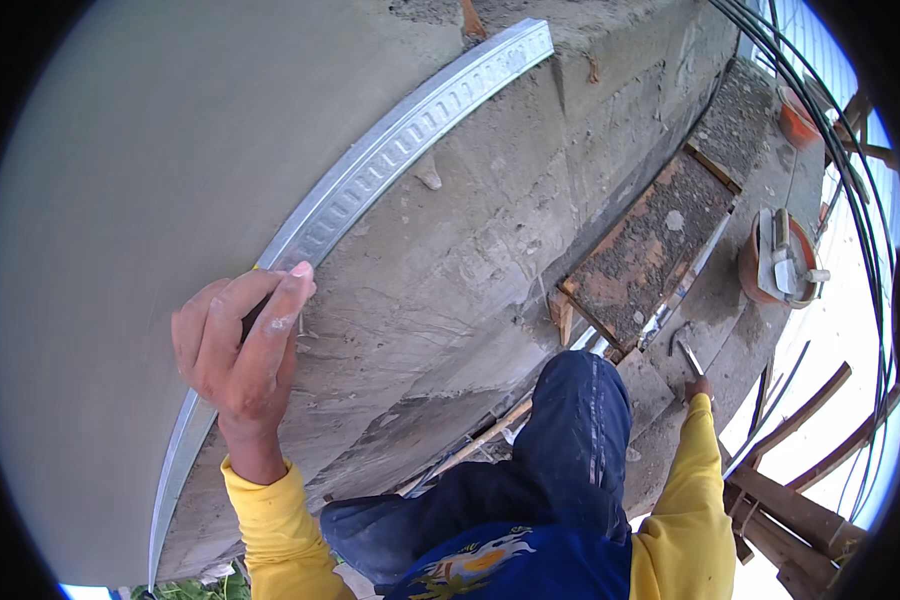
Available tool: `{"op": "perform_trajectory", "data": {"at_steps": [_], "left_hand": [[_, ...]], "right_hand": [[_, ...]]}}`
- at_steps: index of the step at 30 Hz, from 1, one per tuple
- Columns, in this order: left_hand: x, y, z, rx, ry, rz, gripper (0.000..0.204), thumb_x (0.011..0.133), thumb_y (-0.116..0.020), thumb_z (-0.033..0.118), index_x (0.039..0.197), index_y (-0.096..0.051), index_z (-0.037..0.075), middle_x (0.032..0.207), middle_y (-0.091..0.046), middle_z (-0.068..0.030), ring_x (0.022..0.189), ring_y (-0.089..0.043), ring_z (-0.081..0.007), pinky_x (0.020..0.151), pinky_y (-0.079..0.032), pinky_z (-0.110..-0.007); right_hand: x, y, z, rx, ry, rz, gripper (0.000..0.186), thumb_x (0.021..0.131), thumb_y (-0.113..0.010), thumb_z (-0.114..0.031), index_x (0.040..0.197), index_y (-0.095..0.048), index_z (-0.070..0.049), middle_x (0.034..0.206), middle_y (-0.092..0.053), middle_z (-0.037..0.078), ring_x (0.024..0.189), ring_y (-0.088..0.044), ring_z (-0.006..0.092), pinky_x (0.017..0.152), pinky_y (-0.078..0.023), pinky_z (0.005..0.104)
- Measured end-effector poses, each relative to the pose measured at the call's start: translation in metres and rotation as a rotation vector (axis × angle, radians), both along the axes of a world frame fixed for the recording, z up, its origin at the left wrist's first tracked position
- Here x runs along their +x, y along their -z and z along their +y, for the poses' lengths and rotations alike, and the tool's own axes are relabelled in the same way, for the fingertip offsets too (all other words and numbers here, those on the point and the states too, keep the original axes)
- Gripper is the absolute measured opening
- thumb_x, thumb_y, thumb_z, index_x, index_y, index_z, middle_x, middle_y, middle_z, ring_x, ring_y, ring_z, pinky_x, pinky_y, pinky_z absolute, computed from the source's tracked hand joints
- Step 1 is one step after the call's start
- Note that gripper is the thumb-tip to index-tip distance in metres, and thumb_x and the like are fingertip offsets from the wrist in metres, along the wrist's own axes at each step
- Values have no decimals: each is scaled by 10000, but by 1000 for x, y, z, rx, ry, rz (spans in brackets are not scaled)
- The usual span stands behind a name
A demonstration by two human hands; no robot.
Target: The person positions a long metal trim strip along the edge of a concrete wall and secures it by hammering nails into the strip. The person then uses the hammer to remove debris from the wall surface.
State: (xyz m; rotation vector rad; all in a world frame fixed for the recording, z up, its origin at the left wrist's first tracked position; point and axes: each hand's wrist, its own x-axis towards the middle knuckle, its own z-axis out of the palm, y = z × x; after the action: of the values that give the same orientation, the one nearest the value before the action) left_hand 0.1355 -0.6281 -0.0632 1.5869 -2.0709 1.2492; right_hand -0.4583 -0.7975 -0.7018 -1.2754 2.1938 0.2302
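Left hand [238, 345] pressed flat against a long ribbed metal strip [390, 155], fingers [275, 320] close together and curled lightly over strip's edge, dusted w/ grey plaster, pinning strip to wall rather than gripping round it. Strip running diagonally from upper centre down to lower left, along the line where smooth grey plastered wall [130, 200] meets rough, scratched cement surface [470, 260]. Right hand [699, 386] hanging low at right, well apart from strip, closed round the handle of a small tool [688, 355], prob. a hammer, head end hard to make out; fingers wrapped tight, too small to tell more. Yellow sleeves [270, 530] on both arms, dark blue trousers [575, 440] w/ one knee raised toward wall. Below, near wall foot: wooden mortar board [650, 245] covered w/ dried mix, lying on a narrow concrete ledge [760, 190]. Just beside it to right, orange bucket [770, 270] w/ trowels resting across the top. Second orange bucket [798, 120] farther up at right edge. Black cables [850, 170] curving down right side; rough timber scaffold pieces [790, 500] at lower right. Patch of grass [195, 588] at bottom left.
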Motion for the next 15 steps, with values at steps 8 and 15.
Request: {"op": "perform_trajectory", "data": {"at_steps": [8,15], "left_hand": [[-4,-20,23,-15,-62,-123,253,782,-874,77,1008,-801,164,1000,-751,24,841,-653,-165,713,-477,-305],[-17,-5,-13,-108,21,-5,221,812,-842,13,983,-785,142,886,-684,24,791,-627,-174,671,-467,-328]], "right_hand": [[55,21,20,-246,-9,200,523,993,-682,-224,1485,-505,-221,1553,-507,134,1404,-512,380,1132,-453,587],[12,17,-11,23,-217,235,467,1060,-544,-334,1513,-505,-227,1454,-639,158,1439,-523,373,1122,-442,597]]}}
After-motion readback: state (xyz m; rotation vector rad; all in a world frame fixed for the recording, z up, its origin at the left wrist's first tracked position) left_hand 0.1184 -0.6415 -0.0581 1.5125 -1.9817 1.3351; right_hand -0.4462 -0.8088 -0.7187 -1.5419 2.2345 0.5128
